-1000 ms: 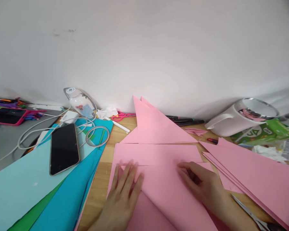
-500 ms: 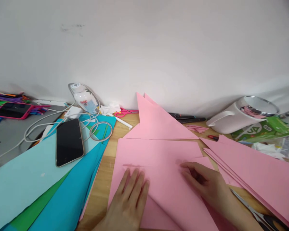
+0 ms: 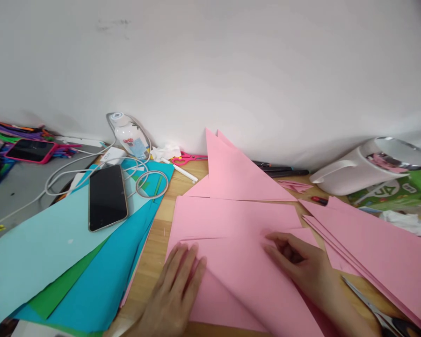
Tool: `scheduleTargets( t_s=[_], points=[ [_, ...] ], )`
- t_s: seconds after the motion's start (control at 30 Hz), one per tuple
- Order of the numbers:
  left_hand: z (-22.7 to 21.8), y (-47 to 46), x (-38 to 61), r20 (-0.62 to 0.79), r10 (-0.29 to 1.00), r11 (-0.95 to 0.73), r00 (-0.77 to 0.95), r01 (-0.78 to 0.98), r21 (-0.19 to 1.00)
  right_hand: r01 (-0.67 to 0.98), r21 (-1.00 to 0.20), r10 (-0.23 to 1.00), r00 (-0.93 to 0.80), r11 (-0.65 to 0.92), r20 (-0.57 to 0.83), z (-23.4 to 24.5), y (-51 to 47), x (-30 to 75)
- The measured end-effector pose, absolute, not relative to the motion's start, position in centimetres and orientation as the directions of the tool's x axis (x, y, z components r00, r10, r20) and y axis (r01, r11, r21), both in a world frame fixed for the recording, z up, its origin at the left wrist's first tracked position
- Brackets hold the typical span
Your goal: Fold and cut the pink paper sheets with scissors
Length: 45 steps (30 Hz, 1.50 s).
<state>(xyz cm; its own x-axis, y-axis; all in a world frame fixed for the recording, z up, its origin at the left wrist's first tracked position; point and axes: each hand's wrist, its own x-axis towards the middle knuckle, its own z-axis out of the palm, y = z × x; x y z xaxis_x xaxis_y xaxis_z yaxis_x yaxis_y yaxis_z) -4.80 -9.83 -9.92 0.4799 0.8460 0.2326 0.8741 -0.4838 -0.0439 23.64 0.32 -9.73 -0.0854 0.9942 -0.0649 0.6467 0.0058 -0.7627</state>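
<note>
On pink paper (image 3: pixel 238 262), both hands press flat.

Both hands press flat on a folded pink sheet (image 3: pixel 231 262) — the left hand (image 3: pixel 177 285) with fingers spread at its left corner, the right hand (image 3: pixel 301 267) with fingers curled on the fold. Scissors (image 3: pixel 375 309) lie just right of the right hand; a black phone (image 3: pixel 107 196) rests on blue papers (image 3: pixel 56 252) beyond the left hand.

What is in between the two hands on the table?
In the head view, only the folded pink paper sheet lies between the left hand, flat on it, and the right hand, fingers curled on it.
</note>
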Motion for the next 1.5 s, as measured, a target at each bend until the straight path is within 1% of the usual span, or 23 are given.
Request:
scheduleTargets(
  t_s=[0.17,0.33,0.6,0.7,0.93,1.07,1.23,1.5],
  points=[
    [-9.9,-9.8,-4.7,0.205,0.841,-0.504,0.500,0.863,-0.038,0.611,-0.791,0.986,-0.102,-0.044,-0.135,-10.2,0.6,24.3],
    [-9.8,-9.7,-4.3,0.226,0.855,-0.480,0.466,0.877,0.006,0.575,-0.812,0.989,-0.027,-0.102,-0.143,-10.0,0.4,24.0],
    [-9.9,-9.5,-4.4,0.208,0.843,-0.500,0.497,0.865,-0.041,0.550,-0.825,0.990,0.023,-0.130,-0.141,-9.5,0.4,23.5],
    [-9.8,-9.3,-4.3,0.221,0.845,-0.490,0.486,0.871,-0.041,0.547,-0.826,0.990,0.035,-0.136,-0.140,-9.2,0.5,23.3],
    [-9.6,-9.2,-4.2,0.205,0.846,-0.498,0.492,0.867,-0.027,0.557,-0.819,0.988,0.014,-0.138,-0.156,-9.3,0.6,23.6],
    [-9.7,-9.2,-4.3,0.209,0.848,-0.493,0.487,0.870,-0.024,0.568,-0.813,0.991,0.033,-0.127,-0.131,-9.2,0.5,23.5],
    [-9.7,-9.2,-4.2,0.178,0.856,-0.486,0.485,0.873,-0.039,0.596,-0.796,0.995,0.036,-0.100,-0.098,-9.1,0.4,23.2],
    [-9.7,-9.0,-4.2,0.228,0.847,-0.482,0.479,0.875,-0.048,0.563,-0.818,0.993,0.046,-0.115,-0.107,-8.9,0.6,23.1]
  ],
)
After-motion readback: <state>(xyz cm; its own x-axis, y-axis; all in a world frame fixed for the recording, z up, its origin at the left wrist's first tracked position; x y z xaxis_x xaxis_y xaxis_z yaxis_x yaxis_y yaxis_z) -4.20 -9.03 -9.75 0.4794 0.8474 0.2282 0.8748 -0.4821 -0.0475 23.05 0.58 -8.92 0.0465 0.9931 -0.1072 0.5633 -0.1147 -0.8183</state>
